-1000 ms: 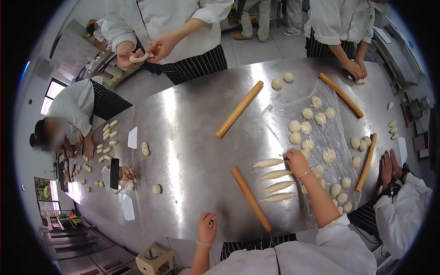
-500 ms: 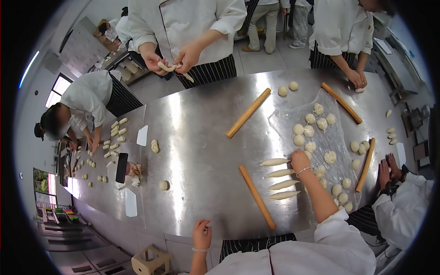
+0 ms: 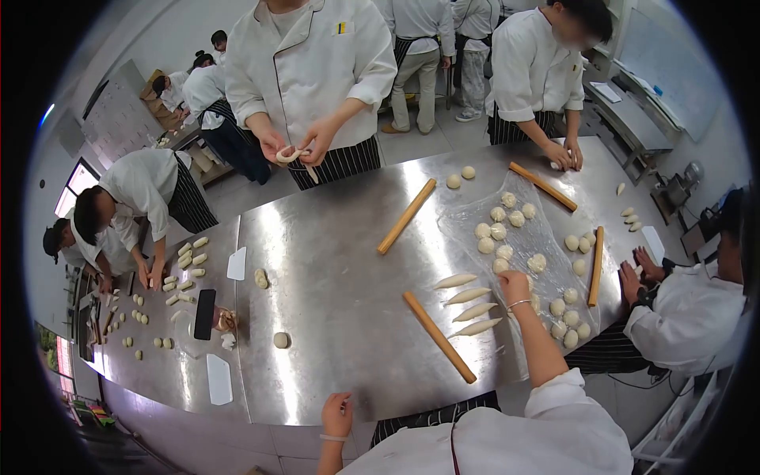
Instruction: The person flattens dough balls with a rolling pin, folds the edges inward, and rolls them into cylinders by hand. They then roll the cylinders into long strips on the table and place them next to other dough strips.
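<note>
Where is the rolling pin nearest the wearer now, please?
In the head view the rolling pin lies slantwise on the steel table, just left of four pointed dough pieces beside the right hand.

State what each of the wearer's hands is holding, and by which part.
Cannot be told. The right hand lies on the plastic sheet among dough balls, hiding any grip; the left hand curls at the table edge, nothing showing.
</note>
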Demonstrator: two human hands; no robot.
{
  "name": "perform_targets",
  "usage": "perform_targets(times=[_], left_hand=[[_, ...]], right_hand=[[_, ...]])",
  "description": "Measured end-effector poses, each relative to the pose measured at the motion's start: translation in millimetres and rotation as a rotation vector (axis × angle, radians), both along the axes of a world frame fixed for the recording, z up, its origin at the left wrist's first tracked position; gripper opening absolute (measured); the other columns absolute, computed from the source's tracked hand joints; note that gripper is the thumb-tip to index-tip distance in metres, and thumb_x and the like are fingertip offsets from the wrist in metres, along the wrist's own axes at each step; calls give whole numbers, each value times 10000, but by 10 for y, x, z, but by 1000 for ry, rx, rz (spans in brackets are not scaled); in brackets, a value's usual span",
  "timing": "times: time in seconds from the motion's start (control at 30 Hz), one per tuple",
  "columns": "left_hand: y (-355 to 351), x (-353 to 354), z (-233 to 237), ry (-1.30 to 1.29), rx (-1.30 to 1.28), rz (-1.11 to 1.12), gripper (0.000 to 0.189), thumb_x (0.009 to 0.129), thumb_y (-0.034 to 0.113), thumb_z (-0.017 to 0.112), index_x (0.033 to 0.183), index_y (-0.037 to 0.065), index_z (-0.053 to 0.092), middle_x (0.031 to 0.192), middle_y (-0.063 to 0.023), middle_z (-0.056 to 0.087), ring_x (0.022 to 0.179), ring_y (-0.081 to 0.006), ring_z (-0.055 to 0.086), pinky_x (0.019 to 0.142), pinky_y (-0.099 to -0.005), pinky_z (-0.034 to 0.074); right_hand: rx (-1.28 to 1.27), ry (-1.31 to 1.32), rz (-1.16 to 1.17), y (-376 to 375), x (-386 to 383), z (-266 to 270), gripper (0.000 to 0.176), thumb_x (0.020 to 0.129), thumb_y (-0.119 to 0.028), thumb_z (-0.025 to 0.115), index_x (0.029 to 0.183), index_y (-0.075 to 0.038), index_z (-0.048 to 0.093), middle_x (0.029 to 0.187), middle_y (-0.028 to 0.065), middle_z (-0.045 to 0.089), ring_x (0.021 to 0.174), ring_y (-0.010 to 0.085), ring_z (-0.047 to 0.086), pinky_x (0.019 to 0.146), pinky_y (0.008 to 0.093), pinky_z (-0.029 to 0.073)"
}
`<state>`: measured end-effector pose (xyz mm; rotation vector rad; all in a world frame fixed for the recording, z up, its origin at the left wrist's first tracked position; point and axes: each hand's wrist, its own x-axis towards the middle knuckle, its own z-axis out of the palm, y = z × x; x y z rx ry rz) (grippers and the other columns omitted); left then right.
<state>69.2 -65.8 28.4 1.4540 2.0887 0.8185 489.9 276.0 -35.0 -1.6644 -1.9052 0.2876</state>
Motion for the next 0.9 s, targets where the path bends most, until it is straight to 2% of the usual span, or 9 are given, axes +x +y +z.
perform_targets(times=[0.17, 0.27, 0.37, 0.47, 0.5, 0.6, 0.7, 0.8, 0.9], left_hand=[[292, 235, -58, -14, -19, -87, 165, 832, 41, 630, 991, 37, 675, 890, -125, 648, 746, -257, 636, 672, -336, 519], [610, 496, -31, -24, 34, -154, 171, 833, 11, 628, 998, 23, 668, 900, -122, 651, 747, -245, 640, 679, -317, 528], [934, 775, 41, -86, 14, -170, 185, 843, 18, 621, 1023, 26, 666, 920, -124, 649, 779, -253, 637, 693, -322, 523], [1300, 1029, -69, -107, 34, -206, 222, 849, 28, 621, 1068, 36, 659, 984, -124, 642, 830, -257, 630, 728, -324, 518], [1481, 1119, -109, -98, 76, -220, 247, 849, 32, 622, 1095, 41, 652, 1025, -124, 636, 848, -258, 625, 751, -323, 516], [2178, 1334, -198, -64, 58, -283, 411, 830, 53, 649, 1233, 49, 572, 1201, -161, 568, 1045, -308, 580, 907, -365, 473], [2923, 1556, -373, 84, 132, -391, 570, 772, 74, 717, 1304, 54, 514, 1292, -188, 512, 1216, -357, 490, 1016, -414, 401], [3353, 1663, -715, 144, 189, -530, 456, 765, 61, 720, 1195, 68, 569, 1265, -164, 522, 1191, -346, 501, 995, -442, 417], [3447, 1607, -746, 48, 196, -602, 321, 771, 84, 719, 1070, 55, 606, 1143, -156, 607, 1084, -344, 574, 907, -428, 462]], right_hand=[[-187, -234, 52, 93, -271, 328, 122, 827, -185, 655, 793, -83, 714, 822, 152, 677, 768, 338, 653, 701, 436, 519], [-233, -145, 182, 324, -210, -15, 134, 773, -184, 709, 886, -112, 716, 1011, 127, 666, 908, 321, 637, 780, 414, 512], [-167, -112, 423, 413, -263, -64, 325, 711, -175, 761, 1027, -149, 692, 1241, 94, 569, 1125, 308, 542, 902, 414, 466], [-243, -186, 593, 426, -466, 116, 466, 679, -165, 791, 1124, -153, 654, 1349, 71, 486, 1242, 305, 432, 983, 435, 406], [-217, -174, 624, 428, -501, 118, 430, 693, -158, 779, 1107, -135, 663, 1362, 59, 475, 1253, 286, 421, 976, 456, 405], [-165, -170, 719, 532, -532, 7, 408, 708, -152, 766, 1102, -128, 662, 1337, 50, 499, 1237, 279, 435, 982, 430, 409], [-98, -97, 803, 599, -535, -18, 365, 728, -144, 750, 1082, -120, 667, 1196, 72, 596, 1114, 279, 545, 917, 396, 462], [-430, -138, 724, 608, -625, 311, 334, 738, -138, 743, 1062, -103, 670, 1009, 100, 657, 929, 290, 627, 821, 378, 507], [-300, -26, 791, 588, -664, 540, 324, 757, -126, 731, 1069, -75, 659, 919, 121, 662, 827, 313, 644, 751, 391, 522]])
